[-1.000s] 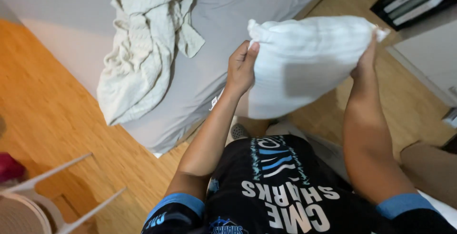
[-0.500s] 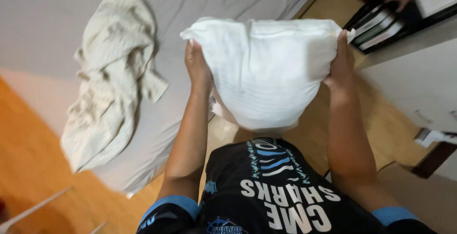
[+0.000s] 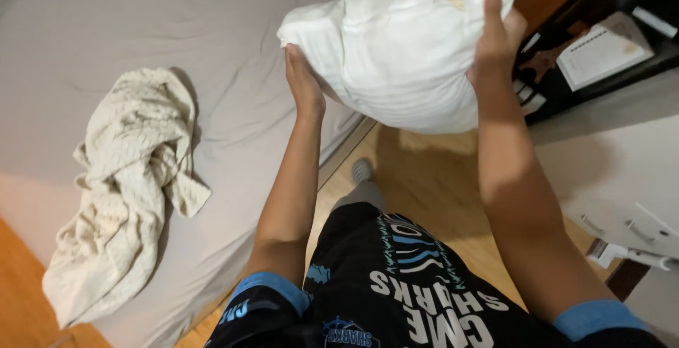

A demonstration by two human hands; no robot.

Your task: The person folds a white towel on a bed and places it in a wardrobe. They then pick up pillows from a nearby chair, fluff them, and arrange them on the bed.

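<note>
I hold a white pillow up in front of me with both hands, above the edge of the bed. My left hand presses flat against its left side. My right hand grips its right side with the fingers wrapped over the top edge. The pillow hangs above the corner of a bed with a grey sheet and the wooden floor.
A crumpled cream blanket lies on the grey sheet at the left. A dark shelf with a white notebook stands at the upper right. A white cabinet is at the right. My foot in a grey sock stands on the floor.
The pillow has been lifted higher and further out from my body, both hands staying on its sides. My view has turned left, so the blanket now lies lower left.
</note>
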